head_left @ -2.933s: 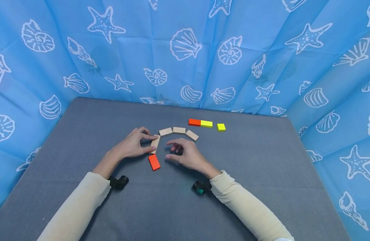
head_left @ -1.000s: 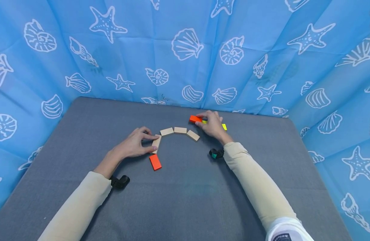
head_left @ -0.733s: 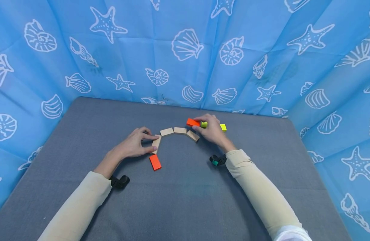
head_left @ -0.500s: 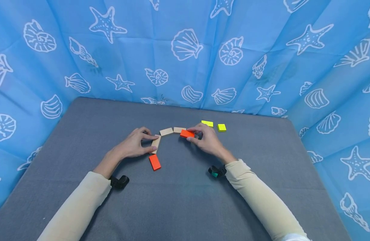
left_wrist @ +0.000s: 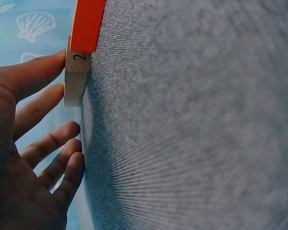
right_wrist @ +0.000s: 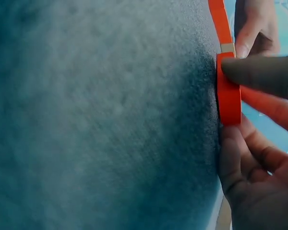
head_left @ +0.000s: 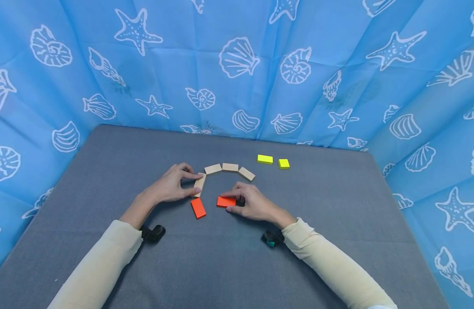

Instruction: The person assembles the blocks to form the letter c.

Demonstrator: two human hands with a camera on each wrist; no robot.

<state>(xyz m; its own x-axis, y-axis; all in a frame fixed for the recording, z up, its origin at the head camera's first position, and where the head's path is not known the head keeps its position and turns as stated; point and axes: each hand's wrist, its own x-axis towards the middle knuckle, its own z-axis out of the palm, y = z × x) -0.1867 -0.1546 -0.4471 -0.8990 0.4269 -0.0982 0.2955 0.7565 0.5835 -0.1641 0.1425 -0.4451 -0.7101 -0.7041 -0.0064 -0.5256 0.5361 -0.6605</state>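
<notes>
My left hand (head_left: 171, 184) pinches a plain wooden block (head_left: 199, 184) by its two ends, thumb nearer me. In the left wrist view a "2" shows on that wooden block (left_wrist: 77, 67), and the other fingers are spread. An orange-red block (head_left: 198, 208) lies at its near end, angled. To the right, my right hand (head_left: 254, 204) grips a second orange-red block (head_left: 226, 201) between thumb and fingers, low over the cloth inside the curve. The right wrist view shows the thumb against this orange-red block (right_wrist: 229, 103).
Three more wooden blocks (head_left: 230, 167) continue the curve behind my hands, the rightmost angled toward me. Farther back right lie a long yellow block (head_left: 265, 159) and a shorter yellow block (head_left: 284, 164). Grey cloth (head_left: 229, 266) covers the table; a blue shell-print curtain (head_left: 237, 86) hangs behind.
My right hand reached to the back, took the orange-red block from beside the long yellow one, and brought it forward and left inside the curve. The left hand has kept its place.
</notes>
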